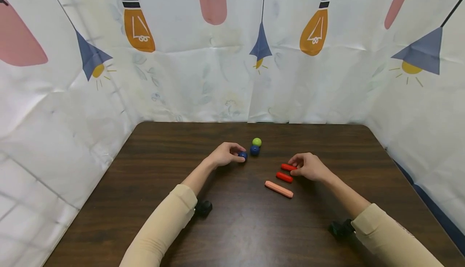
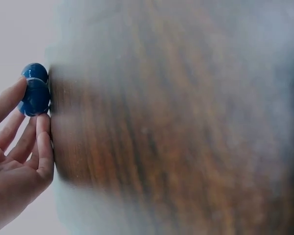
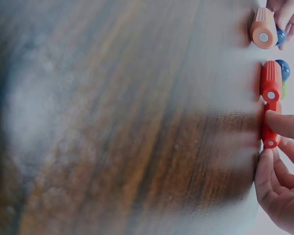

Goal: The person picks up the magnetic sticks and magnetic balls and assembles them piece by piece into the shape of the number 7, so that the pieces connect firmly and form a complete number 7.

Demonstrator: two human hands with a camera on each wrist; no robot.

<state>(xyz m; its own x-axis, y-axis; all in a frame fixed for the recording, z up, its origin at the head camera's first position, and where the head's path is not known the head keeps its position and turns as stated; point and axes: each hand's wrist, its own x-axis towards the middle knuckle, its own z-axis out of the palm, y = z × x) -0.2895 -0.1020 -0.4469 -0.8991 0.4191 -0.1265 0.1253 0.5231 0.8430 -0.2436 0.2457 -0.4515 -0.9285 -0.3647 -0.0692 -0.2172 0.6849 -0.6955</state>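
Observation:
My left hand pinches a glossy blue ball between thumb and fingertips, low over the wooden table. In the left wrist view the thumb lies against this ball, and a second blue ball shows behind it. My right hand holds the farther of two short red sticks, with thumb and fingertips at its right end. The right wrist view shows a silvery disc in the end of this held stick. The other red stick lies just nearer to me.
A longer peach stick lies nearest me among the sticks. The second blue ball and a green ball sit together right of my left hand. A patterned white curtain hangs behind the dark wooden table.

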